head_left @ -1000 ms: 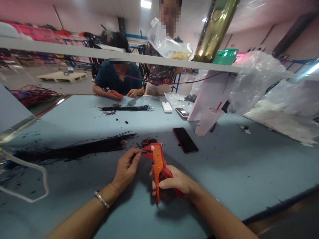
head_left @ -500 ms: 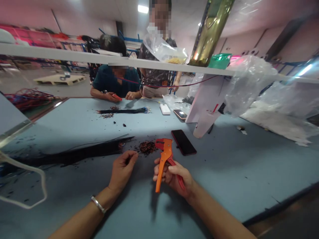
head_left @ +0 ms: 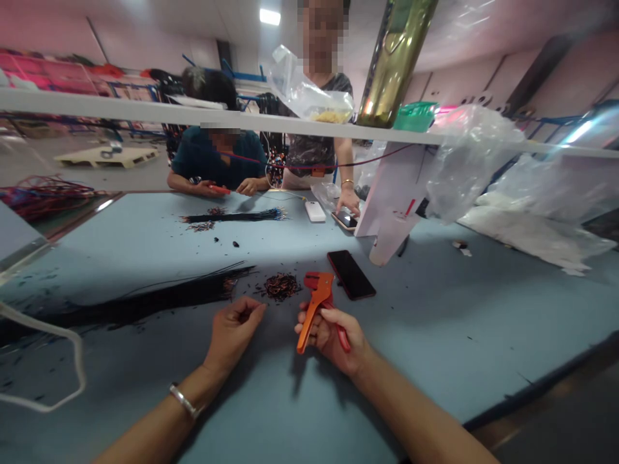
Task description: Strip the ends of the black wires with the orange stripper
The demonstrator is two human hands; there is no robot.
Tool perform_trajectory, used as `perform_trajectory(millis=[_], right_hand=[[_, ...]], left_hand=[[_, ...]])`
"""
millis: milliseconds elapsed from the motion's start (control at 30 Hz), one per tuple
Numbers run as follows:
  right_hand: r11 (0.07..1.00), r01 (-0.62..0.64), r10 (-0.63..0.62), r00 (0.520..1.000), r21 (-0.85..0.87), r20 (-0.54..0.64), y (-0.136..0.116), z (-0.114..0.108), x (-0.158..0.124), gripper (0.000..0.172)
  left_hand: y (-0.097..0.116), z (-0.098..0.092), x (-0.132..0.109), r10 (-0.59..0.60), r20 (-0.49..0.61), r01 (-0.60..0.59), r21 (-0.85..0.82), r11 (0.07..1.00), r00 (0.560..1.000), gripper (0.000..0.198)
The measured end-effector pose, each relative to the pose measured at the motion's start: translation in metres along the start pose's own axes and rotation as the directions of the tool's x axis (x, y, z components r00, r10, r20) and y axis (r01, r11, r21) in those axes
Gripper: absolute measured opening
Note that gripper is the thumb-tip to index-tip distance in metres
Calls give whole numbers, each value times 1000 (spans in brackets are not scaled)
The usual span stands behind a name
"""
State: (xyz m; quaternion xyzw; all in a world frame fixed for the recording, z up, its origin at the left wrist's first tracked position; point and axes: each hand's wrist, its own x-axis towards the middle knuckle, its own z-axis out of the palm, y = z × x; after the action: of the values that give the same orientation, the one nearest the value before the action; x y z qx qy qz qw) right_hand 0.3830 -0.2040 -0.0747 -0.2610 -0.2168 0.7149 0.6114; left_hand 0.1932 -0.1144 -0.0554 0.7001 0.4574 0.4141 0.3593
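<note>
My right hand [head_left: 333,335] is closed around an orange and red wire stripper [head_left: 315,306], its jaws pointing up and away from me. My left hand [head_left: 235,327] is closed in a pinch of thumb and forefinger; whatever may be between the fingertips is too small to make out. Just beyond that hand lies a long bundle of black wires [head_left: 164,299], its stripped ends toward the right. Between the bundle and the stripper's jaws sits a small heap of black and copper-coloured offcuts [head_left: 280,287]. A dark phone with a red edge [head_left: 351,275] rests right of the stripper.
Across the blue table [head_left: 435,335], one co-worker holds a red tool [head_left: 220,190] near a second wire bundle [head_left: 235,216]. Another person's hand [head_left: 348,201] touches a phone [head_left: 344,221]. A white shelf [head_left: 184,111] spans above. A plastic cup [head_left: 393,237] and clear bags [head_left: 469,154] are at right.
The stripper has tilted and its handles have come closer together in my right hand. The standing co-worker's hand has reached down to the far phone. My left hand keeps its pinch.
</note>
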Motion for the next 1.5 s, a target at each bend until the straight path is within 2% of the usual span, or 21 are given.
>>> perform_trajectory(millis=[400,567,800,1000,1167,1500], right_hand=[[997,-47,50,998,61,-44,2,-1,3,25],[995,-39,44,998,88,-51,4,-4,5,23],[982,-46,70,989,181,-129,0,-2,6,20],[982,-42,66,990,183,-127,1,-2,6,19],[978,-49,77,988,204,-132,1,-2,6,20],[979,-37,59,993,201,-103,2,-4,7,19]], left_hand=[[0,-1,-1,2,58,3,-93,996,998,37],[1,-1,0,-12,54,16,-77,997,998,34],[-2,-1,1,-19,47,23,-87,996,999,32],[-7,-2,2,-53,49,60,-131,990,997,26],[-5,-1,2,-24,68,33,-132,991,997,27],[-4,1,2,-108,102,118,-94,989,989,31]])
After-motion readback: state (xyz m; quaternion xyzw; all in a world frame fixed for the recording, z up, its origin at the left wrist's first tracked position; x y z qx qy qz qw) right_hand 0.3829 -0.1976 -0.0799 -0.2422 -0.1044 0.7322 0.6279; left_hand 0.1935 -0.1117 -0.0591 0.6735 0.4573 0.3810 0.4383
